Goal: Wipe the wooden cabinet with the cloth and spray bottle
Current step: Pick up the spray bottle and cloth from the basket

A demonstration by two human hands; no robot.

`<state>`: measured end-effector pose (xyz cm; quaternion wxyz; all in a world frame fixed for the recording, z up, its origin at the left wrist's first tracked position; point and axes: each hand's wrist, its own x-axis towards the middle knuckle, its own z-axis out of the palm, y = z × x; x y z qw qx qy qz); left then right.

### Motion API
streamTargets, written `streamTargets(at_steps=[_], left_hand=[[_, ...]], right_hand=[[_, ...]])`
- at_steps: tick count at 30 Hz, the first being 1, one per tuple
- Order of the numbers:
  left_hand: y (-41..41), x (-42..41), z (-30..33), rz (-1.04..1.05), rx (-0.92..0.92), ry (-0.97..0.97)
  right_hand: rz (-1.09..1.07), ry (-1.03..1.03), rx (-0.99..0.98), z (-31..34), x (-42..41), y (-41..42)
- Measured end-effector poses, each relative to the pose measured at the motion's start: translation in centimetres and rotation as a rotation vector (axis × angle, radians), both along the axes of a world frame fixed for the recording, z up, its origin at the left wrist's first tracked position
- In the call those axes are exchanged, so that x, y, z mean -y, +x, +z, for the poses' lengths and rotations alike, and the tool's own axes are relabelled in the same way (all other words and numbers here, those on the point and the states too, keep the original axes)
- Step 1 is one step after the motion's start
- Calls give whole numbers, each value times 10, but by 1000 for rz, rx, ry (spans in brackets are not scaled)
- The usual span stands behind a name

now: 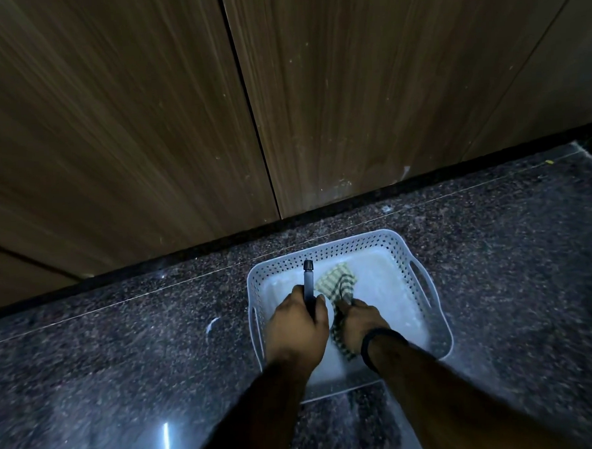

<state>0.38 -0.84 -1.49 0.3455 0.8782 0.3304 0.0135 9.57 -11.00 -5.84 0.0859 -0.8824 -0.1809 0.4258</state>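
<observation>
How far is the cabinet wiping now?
Nothing is wiped yet: the cabinet shows pale specks. In hand: the left hand grips the bottle, the right hand grips the cloth, both in the basket. Left: spraying and wiping.

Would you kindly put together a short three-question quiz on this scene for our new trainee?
1. True or false: the left hand grips the spray bottle.
2. Where does the cloth lie? A) on the floor B) in the basket C) on the cabinet
3. Fill in: the right hand holds the ____.

Key
1. True: its fingers wrap the bottle, nozzle pointing towards the cabinet.
2. B: the checked cloth is inside the white perforated basket on the speckled floor.
3. Cloth: the fingers pinch it in the basket.
</observation>
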Motion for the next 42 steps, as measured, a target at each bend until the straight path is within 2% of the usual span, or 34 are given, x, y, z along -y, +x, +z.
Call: streamTargets(at_steps=[6, 11, 14, 19, 21, 24, 29, 36, 42], left_hand=[[0, -7, -3, -16, -54, 2], [3, -13, -9, -50, -97, -22], [1, -14, -15, -22, -66, -39], [-5, -7, -21, 17, 25, -68], [-7, -6, -21, 31, 50, -67], [-8, -8, -20, 8, 52, -66], [-6, -9, -20, 12, 34, -81], [-3, -10, -17, -11, -12, -115], [-1, -9, -17, -4, -18, -131]], right_hand=[[-190, 155, 238, 22, -2, -7], [-544, 370, 227, 29, 3, -8], [-770, 475, 122, 23, 9, -8], [-1201, 673, -263, 17, 12, -9], [-1296, 795, -377, 21, 13, -15], [-1301, 879, -473, 28, 10, -18], [-1170, 772, -401, 29, 7, -11], [-1218, 753, -467, 29, 12, -8], [-1236, 687, -368, 28, 19, -5]])
